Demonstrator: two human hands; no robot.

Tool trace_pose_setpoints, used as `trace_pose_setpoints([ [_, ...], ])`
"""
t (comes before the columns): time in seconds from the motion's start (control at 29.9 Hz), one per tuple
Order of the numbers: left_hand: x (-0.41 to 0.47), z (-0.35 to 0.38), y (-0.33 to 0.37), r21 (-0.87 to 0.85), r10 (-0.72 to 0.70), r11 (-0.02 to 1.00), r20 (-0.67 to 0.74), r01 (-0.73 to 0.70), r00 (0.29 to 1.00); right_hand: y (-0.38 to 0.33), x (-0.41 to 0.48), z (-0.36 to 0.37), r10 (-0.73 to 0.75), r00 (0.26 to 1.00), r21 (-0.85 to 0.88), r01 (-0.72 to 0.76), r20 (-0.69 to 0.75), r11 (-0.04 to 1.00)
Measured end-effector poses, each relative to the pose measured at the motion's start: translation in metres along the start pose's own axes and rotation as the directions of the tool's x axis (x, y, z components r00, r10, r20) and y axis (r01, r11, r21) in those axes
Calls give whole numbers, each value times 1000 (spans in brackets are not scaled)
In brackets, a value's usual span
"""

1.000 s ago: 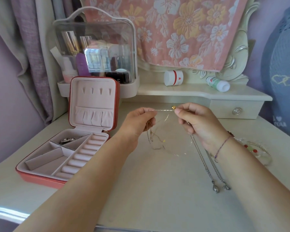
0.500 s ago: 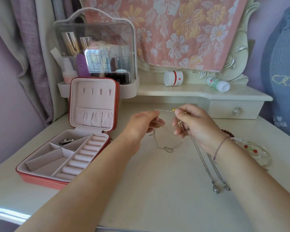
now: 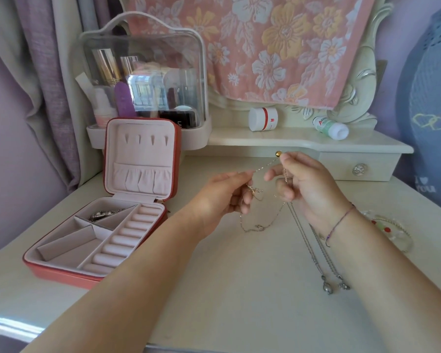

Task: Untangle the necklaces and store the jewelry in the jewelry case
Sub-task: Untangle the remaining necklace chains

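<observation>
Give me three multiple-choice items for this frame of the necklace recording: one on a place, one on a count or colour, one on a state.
1. Where is the jewelry case?
A. On the raised shelf
B. On the table, on the left hand's side
C. Under the right forearm

2. What colour is the bead at the right hand?
A. Gold
B. Blue
C. Black

3. What state is the fine chain in?
A. Lying coiled in the case
B. Flat on the table, untouched
C. Held up between both hands, its loop hanging down

Answers:
1. B: the case sits open on the table beside the left forearm.
2. A: the bead at the right fingertips shows gold.
3. C: the left hand and right hand pinch the chain, and its lower loop sags below them.
</observation>
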State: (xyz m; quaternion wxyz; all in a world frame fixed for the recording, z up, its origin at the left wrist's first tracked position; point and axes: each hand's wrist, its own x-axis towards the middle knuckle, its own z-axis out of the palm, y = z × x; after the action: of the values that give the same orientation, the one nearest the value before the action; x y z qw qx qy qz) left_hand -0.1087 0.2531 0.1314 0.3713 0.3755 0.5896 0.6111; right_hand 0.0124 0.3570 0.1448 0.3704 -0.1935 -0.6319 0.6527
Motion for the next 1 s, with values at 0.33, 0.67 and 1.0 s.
trace_pose_setpoints([
  [0.33, 3, -5, -1, -115, 3, 993, 29, 0, 1000, -7, 0, -7, 6, 976, 330, -79, 218, 941],
  [0.67, 1, -5, -2, 18, -42, 999, -18, 43, 999, -6, 5, -11, -1, 993, 376, -45, 120, 925],
  [1.0, 1, -4, -3, 75, -30, 997, -35, 33, 999, -12, 2, -14, 11, 984, 627, -121, 177, 769],
])
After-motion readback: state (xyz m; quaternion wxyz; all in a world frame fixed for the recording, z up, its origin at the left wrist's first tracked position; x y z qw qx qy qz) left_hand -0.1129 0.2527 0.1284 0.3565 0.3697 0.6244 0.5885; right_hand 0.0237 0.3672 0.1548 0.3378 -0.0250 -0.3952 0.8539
